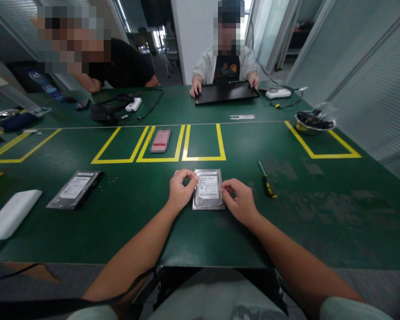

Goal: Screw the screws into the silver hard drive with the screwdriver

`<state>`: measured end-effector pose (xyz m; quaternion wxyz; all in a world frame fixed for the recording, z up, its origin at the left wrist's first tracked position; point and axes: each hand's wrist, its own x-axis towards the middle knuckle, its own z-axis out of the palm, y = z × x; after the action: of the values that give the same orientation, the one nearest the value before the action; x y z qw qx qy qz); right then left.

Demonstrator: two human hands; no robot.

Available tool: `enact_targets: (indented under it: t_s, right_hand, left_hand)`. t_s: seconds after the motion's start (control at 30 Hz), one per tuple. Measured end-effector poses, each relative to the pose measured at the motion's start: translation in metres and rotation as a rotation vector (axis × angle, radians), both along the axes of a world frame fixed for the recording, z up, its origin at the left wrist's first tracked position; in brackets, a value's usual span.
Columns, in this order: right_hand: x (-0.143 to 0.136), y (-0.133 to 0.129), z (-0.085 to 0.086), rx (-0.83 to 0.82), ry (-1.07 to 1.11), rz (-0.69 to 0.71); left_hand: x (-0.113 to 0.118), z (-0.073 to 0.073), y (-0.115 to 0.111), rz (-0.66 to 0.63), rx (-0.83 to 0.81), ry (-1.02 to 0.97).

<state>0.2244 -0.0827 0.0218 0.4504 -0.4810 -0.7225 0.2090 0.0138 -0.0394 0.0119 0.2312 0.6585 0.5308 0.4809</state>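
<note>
A hard drive [208,189] with a white label lies on the green table in front of me. My left hand [182,189] is closed, thumb and fingertips pressed together on the drive's left edge. On the opposite edge my right hand [239,200] pinches with thumb and forefinger. Whether either pinch holds something small is too fine to make out. To the right of my right hand lies a screwdriver [268,181] with a black and yellow handle. A second hard drive [75,189], apparently in a clear bag, rests to the left.
Yellow tape [203,158] marks boxes across the table [136,231]. A pink-red item [160,141] lies in one; a bowl of dark parts [315,122] overlaps another. A white slab [13,215] sits at left. Across, a person holds a black panel [226,92]; another leans nearby.
</note>
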Motion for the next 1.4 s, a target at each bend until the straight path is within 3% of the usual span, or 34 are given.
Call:
enact_targets:
  t_s: [0.23, 0.47, 0.63, 0.77, 0.9, 1.0, 1.2, 1.4]
  right_hand:
    - [0.0, 0.0, -0.001, 0.007, -0.014, 0.016]
    - [0.001, -0.002, 0.0, 0.023, -0.046, 0.038]
    - [0.0, -0.002, 0.002, 0.043, -0.032, 0.038]
    - [-0.001, -0.002, 0.002, 0.009, 0.006, 0.029]
    - [-0.001, -0.001, 0.0, -0.106, 0.137, 0.022]
    - [-0.001, -0.001, 0.0, -0.163, 0.21, 0.039]
    - [-0.002, -0.004, 0.002, -0.232, 0.236, 0.1]
    - [0.0, -0.005, 0.0, -0.266, 0.235, 0.146]
  left_hand:
    - [0.001, 0.003, -0.004, -0.054, 0.098, 0.07]
    - [-0.001, -0.006, 0.004, 0.06, -0.047, -0.014]
    - [-0.003, -0.009, 0.006, 0.069, -0.074, -0.039]
    - [0.0, 0.002, -0.001, -0.007, 0.08, 0.09]
    - [0.003, 0.012, -0.009, -0.247, 0.301, 0.206]
    - [0.005, 0.014, -0.011, -0.336, 0.413, 0.273]
    - [0.006, 0.011, -0.017, -0.389, 0.51, 0.415]
    - [0.009, 0.011, -0.021, -0.361, 0.567, 0.459]
